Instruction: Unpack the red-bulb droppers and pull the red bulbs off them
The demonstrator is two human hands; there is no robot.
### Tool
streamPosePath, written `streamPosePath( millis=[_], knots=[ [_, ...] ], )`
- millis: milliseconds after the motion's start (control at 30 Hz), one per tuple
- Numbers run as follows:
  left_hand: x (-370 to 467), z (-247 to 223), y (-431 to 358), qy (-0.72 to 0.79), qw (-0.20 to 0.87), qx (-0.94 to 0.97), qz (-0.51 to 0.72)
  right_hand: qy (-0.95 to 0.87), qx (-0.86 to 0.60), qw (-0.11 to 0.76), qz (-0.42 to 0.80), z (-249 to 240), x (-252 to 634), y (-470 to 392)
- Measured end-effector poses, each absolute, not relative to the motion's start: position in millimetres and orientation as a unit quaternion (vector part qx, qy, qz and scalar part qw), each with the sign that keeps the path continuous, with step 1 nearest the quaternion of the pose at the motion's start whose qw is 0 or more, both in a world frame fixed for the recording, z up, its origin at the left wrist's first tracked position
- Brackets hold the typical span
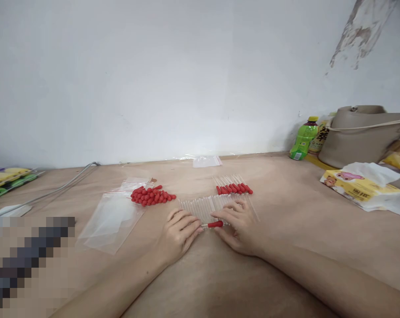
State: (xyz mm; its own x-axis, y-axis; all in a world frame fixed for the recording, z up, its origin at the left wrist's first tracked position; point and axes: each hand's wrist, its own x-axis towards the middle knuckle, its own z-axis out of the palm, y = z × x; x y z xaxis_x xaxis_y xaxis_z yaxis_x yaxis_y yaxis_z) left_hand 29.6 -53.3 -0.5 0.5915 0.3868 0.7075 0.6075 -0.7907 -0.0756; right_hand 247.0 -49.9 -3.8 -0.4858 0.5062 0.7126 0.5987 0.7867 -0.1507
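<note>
Between my hands lies a glass dropper with a red rubber bulb [215, 224], its bulb pointing right. My left hand [183, 230] pinches the glass end. Beside the bulb, my right hand [239, 224] has its thumb and fingers apart, the fingers over the tubes. A row of clear glass tubes [200, 206] lies just beyond both hands, partly covered by them. Behind it on the right sits a group of droppers with red bulbs [235, 188]. A pile of loose red bulbs [149, 195] rests to the left, at the edge of some clear plastic bags [110, 216].
Against the wall stand a green bottle [302, 140] and a beige bag [352, 134] at the right. A yellow tissue pack [359, 187] lies before them. A grey cable [64, 183] and colourful packages [13, 179] are at the left. A small plastic bag [206, 161] lies near the wall.
</note>
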Motion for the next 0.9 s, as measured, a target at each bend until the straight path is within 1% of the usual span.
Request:
streamPosePath(
  millis=[100,233,400,567,900],
  knots=[
    [32.3,0.9,-54.9,-0.269,0.167,-0.881,-0.351,-0.864,-0.288,0.396,-0.118,-3.6,238.4,-50.5],
    [33.0,-0.5,-57.0,-0.243,0.166,-0.893,-0.340,-0.864,-0.267,0.397,-0.158,-5.0,232.2,-52.9],
    [28.6,-6.5,-58.9,-0.230,0.127,-0.901,-0.344,-0.856,-0.232,0.416,-0.199,-8.5,235.8,-55.6],
    [24.3,-6.2,-61.8,-0.231,0.093,-0.905,-0.345,-0.865,-0.196,0.401,-0.230,-11.7,245.4,-55.6],
    [32.2,0.3,-66.3,-0.253,0.111,-0.894,-0.353,-0.876,-0.162,0.358,-0.278,-3.3,257.1,-57.7]
  ],
)
